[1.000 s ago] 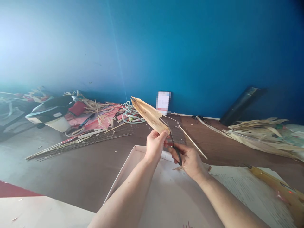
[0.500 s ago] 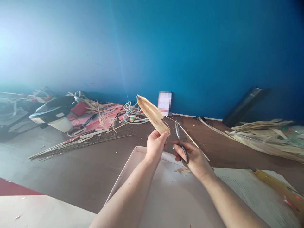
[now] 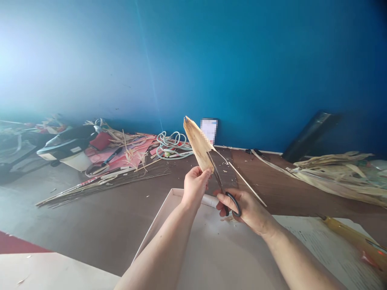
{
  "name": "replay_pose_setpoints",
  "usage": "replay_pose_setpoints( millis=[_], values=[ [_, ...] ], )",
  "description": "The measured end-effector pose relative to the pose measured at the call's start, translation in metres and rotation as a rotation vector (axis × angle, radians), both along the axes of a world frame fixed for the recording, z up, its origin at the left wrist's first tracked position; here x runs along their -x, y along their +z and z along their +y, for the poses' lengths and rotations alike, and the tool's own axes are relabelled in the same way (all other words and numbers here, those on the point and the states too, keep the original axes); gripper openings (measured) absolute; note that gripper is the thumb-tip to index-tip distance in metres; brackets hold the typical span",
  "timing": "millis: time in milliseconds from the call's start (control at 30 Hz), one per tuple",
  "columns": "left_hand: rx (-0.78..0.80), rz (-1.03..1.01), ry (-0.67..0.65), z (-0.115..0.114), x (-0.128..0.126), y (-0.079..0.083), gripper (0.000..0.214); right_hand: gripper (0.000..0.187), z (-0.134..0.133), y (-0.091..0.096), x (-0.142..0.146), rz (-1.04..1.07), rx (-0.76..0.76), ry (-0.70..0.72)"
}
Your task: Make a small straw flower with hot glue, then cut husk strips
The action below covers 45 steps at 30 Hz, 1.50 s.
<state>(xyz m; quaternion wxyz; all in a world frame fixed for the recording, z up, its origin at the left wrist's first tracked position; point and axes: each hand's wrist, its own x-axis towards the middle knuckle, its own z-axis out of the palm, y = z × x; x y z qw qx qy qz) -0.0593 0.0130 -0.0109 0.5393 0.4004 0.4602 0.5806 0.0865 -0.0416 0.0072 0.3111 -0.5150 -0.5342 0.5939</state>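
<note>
A dried corn husk [image 3: 198, 145], tan and pointed, is pinched at its lower end by my left hand [image 3: 195, 185]. It tilts up and away from me, with a thin strip hanging off its right edge. My right hand [image 3: 242, 205] has its fingers in the black handles of a pair of scissors [image 3: 220, 179]. The scissor blades lie against the husk's right edge, just beside my left fingertips. Both hands are above the far rim of a white shallow box [image 3: 208, 257]. A few husk scraps lie near the right hand, partly hidden by it.
A pale cord [image 3: 172, 145] lies coiled by the blue wall, near a propped phone [image 3: 209, 129]. Thin sticks [image 3: 105, 185] and pink paper [image 3: 139, 151] are at left. More dried husks [image 3: 338, 173] lie at right, beyond a printed sheet [image 3: 290, 227]. A thin stick [image 3: 248, 184] rests behind my right hand.
The scissors have moved left, and their blades now meet the husk's edge. The husk has turned more upright, its tip shifting right. My left hand keeps its pinch.
</note>
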Motion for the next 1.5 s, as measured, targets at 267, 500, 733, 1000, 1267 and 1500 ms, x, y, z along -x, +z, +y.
replay_pose_setpoints(
  millis=[267,500,733,1000,1267,1500],
  values=[
    [0.044,0.102,-0.077,0.000,0.001,-0.002,0.020,0.039,0.002,0.005,-0.006,-0.058,-0.048,0.000],
    [0.031,0.204,-0.193,-0.003,0.004,0.000,0.021,0.044,0.006,0.012,-0.016,-0.181,-0.102,-0.074],
    [0.035,0.294,-0.271,-0.007,0.006,0.007,0.025,0.044,0.011,0.007,-0.028,-0.162,-0.206,-0.106],
    [0.040,0.316,-0.348,-0.008,0.009,0.008,0.024,0.047,0.015,0.003,-0.033,-0.136,-0.233,-0.109],
    [0.027,0.355,-0.382,-0.008,0.010,0.008,0.024,0.040,0.015,0.004,-0.035,-0.132,-0.226,-0.111],
    [0.049,0.399,-0.385,-0.008,0.010,0.011,0.023,0.043,0.015,0.007,-0.035,-0.119,-0.204,-0.121]
  ],
)
